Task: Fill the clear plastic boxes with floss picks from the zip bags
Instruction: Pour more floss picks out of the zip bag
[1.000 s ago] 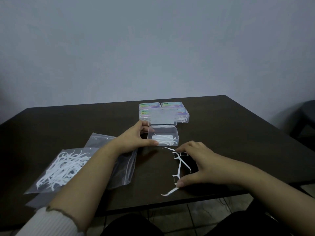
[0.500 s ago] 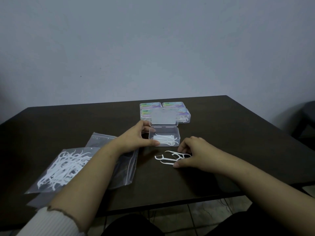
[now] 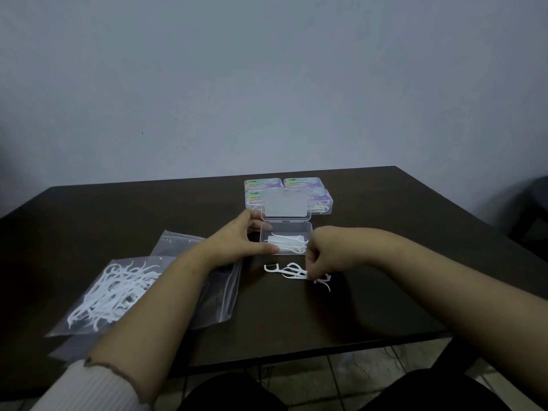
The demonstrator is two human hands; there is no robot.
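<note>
Right hand hiding floss picks' handles

Dim room, bare wall, dark table.
Plain pale grey-blue painted wall fills the upper half. Dark brown rectangular wooden table stands against it. Light tiled floor shows below the near edge. Dark chair-like shape at far right; low, even light.

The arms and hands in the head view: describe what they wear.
The left arm has a white ribbed sleeve with a frayed cuff, pushed up toward the elbow, so the forearm is bare. The right arm shows no sleeve in view. Neither the left hand nor the right hand shows gloves, rings or a watch.
</note>
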